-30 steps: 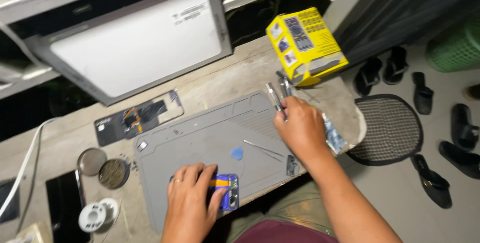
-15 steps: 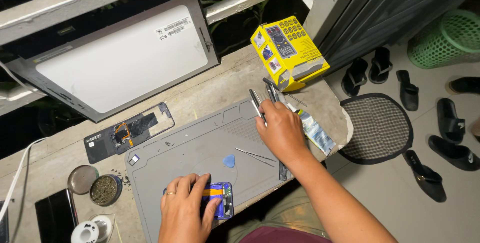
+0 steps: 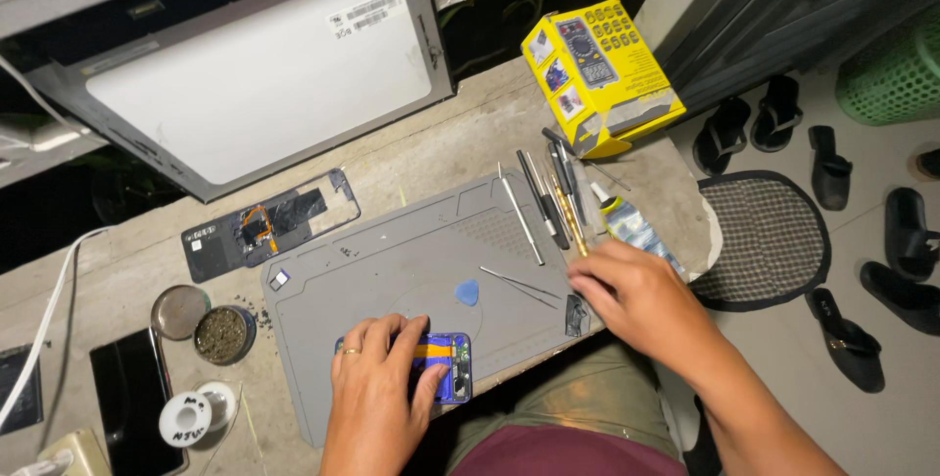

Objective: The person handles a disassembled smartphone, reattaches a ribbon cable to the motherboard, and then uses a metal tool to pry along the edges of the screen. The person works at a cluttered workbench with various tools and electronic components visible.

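pinning an opened phone on the repair mat

resting near the front edge of the grey repair mat, the opened phone lies flat with its blue and orange insides showing. the left hand presses down on it, fingers spread over its left half, holding it rather than lifting it. the right hand hovers at the mat's right edge beside the row of metal tools; its fingers curl loosely and i cannot tell whether they hold anything. the phone looks light, thin and stiff but fragile, with exposed parts easily scratched, so it is best taken by its long edges, away from the open middle. a blue pick lies just above it.
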